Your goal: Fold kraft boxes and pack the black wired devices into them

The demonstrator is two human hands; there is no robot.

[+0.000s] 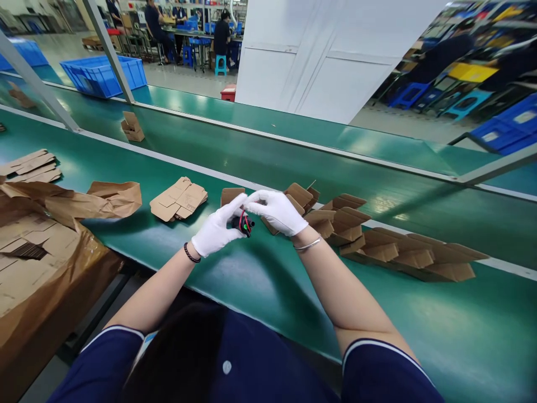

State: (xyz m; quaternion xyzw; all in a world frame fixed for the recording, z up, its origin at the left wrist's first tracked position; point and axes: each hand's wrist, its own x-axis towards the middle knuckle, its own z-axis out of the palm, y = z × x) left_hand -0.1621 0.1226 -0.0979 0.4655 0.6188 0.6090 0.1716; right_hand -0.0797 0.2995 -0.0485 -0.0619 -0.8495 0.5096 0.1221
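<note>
Both of my hands wear white gloves and meet over the green belt (268, 280). My left hand (216, 228) grips a small black part with red and green wires (244, 224). My right hand (277, 211) touches the top of that part with its fingertips. A small brown cardboard box (230, 195) stands just behind my hands. It is partly hidden by my fingers.
A row of folded-up brown boxes (377, 240) lies to the right on the belt. A stack of flat box blanks (178, 199) sits to the left, beside brown wrapping paper (62, 224). Blue crates (103, 74) and seated people are beyond the far belt.
</note>
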